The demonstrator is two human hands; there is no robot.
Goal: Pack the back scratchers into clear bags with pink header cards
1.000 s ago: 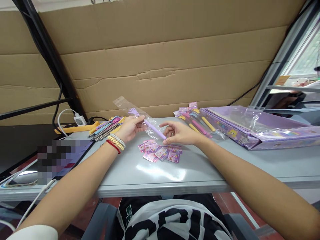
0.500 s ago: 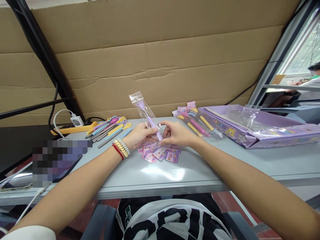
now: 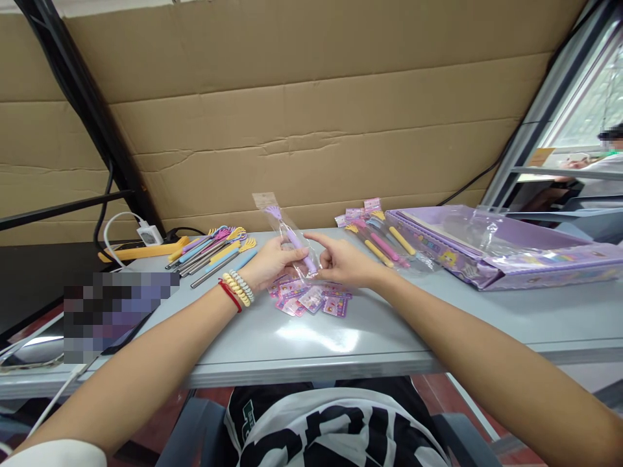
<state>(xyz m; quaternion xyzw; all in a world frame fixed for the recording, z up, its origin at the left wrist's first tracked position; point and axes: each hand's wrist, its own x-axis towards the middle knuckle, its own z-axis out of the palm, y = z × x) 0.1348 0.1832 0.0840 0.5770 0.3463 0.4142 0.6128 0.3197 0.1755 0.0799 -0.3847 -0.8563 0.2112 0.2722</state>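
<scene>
A purple back scratcher (image 3: 295, 241) with a small hand-shaped head lies slantwise inside a clear plastic bag (image 3: 264, 201). My left hand (image 3: 276, 263) pinches it through the bag, thumb on top of the handle. At the bag's lower right end, my right hand (image 3: 343, 259) has its thumb and curled fingers on the edge of the plastic, with the index finger stretched along the side. Just beneath both hands lie several small pink and purple printed cards (image 3: 311, 298), partly covered by the hands.
Several unbagged back scratchers (image 3: 214, 250) with steel rods lie to the left. Bagged ones (image 3: 382, 243) rest to the right, beside an open purple box (image 3: 487, 259). A phone-like blurred item (image 3: 121, 318), a white charger (image 3: 148, 233) and a cardboard wall (image 3: 311, 117) surround the table.
The bag's top end has dipped slightly toward the table. My right index finger has straightened and lifted apart from the thumb at the bag's lower end.
</scene>
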